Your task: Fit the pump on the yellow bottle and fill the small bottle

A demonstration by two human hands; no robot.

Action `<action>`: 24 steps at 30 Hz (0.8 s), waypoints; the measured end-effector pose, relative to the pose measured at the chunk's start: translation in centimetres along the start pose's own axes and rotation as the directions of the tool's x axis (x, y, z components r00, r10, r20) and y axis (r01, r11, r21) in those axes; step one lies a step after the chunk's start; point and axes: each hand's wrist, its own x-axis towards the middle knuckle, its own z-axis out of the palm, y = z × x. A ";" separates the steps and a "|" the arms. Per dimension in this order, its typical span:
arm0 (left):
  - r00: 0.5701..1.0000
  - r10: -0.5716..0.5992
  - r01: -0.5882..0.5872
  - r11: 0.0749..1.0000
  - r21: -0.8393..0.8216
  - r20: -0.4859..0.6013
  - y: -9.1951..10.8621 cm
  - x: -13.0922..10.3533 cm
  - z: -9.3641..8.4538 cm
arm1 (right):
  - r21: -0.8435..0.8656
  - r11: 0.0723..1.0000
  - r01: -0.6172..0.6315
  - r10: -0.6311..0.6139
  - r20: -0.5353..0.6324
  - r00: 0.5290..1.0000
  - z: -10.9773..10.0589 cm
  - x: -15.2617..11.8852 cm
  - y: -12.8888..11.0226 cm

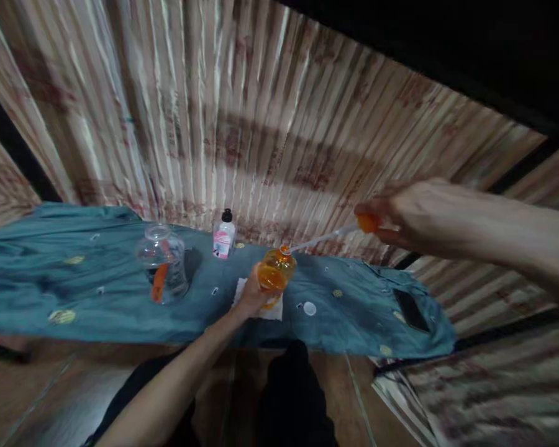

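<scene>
My left hand (253, 294) is wrapped round a clear bottle (278, 268) that holds orange liquid and tilts slightly to the right above a white cloth (274, 312). Up at the right, my right hand (391, 214), blurred, grips an orange-topped piece (368, 223). From that piece a long pale tube (326, 237) slopes down to the bottle's mouth; whether its tip is inside cannot be made out. A small white round cap (310, 308) lies on the teal cloth to the right of the bottle.
A clear jar with an orange strip (162, 264) stands at the left on the teal-covered table (116, 316). Behind is a pink-labelled bottle with a black cap (224, 234). A dark phone (410, 310) lies at the right. A pleated curtain (205, 124) hangs behind the table.
</scene>
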 end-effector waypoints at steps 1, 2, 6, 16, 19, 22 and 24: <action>1.000 0.001 -0.001 1.000 -0.004 0.000 -0.1 0.0 0.0 | 0.004 0.998 0.070 -0.070 0.087 0.994 -0.7 1.5 -1.4; 1.000 0.003 -0.003 1.000 -0.007 0.001 -0.1 0.0 0.1 | 0.020 0.992 0.127 -0.129 0.167 0.977 -1.2 2.9 -2.7; 1.000 0.023 -0.023 0.999 -0.026 0.002 -0.4 -0.1 0.2 | 0.140 0.967 0.213 -0.239 0.211 0.948 -0.4 7.9 -7.3; 0.996 0.093 -0.093 0.994 -0.058 -0.004 -0.3 -0.3 0.7 | 0.457 0.880 0.127 -0.250 0.220 0.943 3.9 12.9 -10.5; 0.995 0.098 -0.097 0.993 -0.065 0.008 -0.3 -0.2 0.8 | 0.577 0.813 0.075 -0.218 0.182 0.959 6.0 14.5 -10.5; 0.995 0.103 -0.102 0.993 -0.067 0.005 -0.5 -0.2 0.8 | 0.689 0.723 0.051 -0.141 0.074 0.987 7.8 16.0 -10.4; 0.994 0.107 -0.106 0.992 -0.066 0.003 -0.7 -0.1 0.7 | 0.698 0.711 0.083 -0.184 0.071 0.980 8.1 16.5 -10.1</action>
